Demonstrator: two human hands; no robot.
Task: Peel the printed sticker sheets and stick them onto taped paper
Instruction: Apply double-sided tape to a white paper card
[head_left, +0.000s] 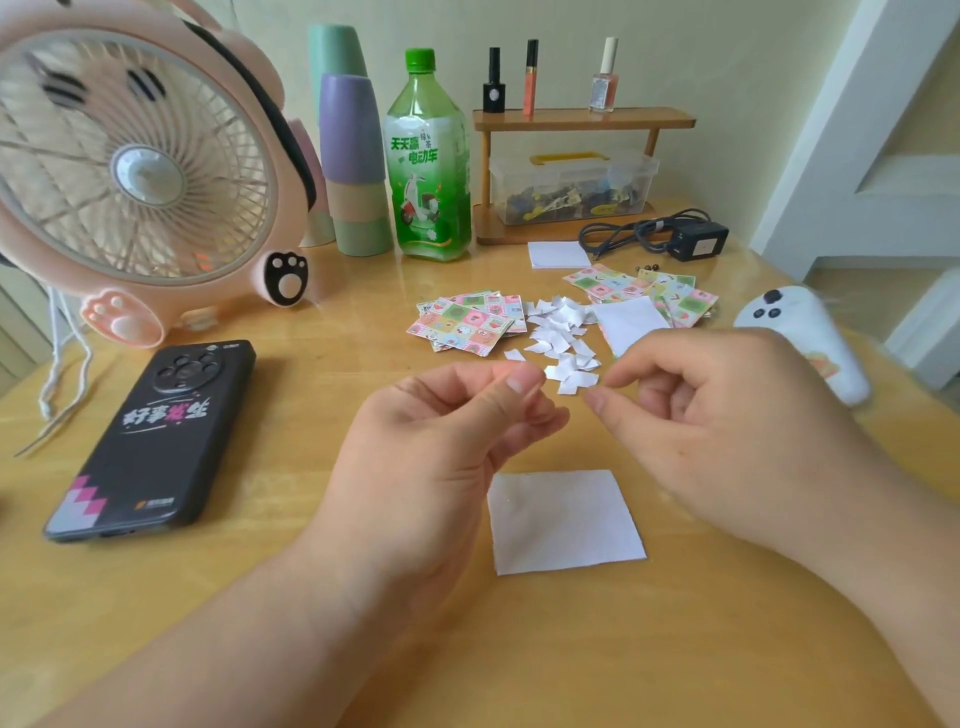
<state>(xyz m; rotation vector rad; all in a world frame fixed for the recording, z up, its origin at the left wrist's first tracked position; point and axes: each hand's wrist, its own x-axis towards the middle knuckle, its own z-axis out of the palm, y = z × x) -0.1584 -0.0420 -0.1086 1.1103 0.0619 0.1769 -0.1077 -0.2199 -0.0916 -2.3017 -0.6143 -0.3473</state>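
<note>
Sticker sheets lay far, flanking white backing scraps. Left hand and right hand hung over the near paper square, fingertips pinched; on what, cannot tell. Likely mid-peel; next, press onto paper.

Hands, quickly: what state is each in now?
Left hand: curled, pinching; contents cannot be told.
Right hand: curled, pinching; contents cannot be told.
</note>
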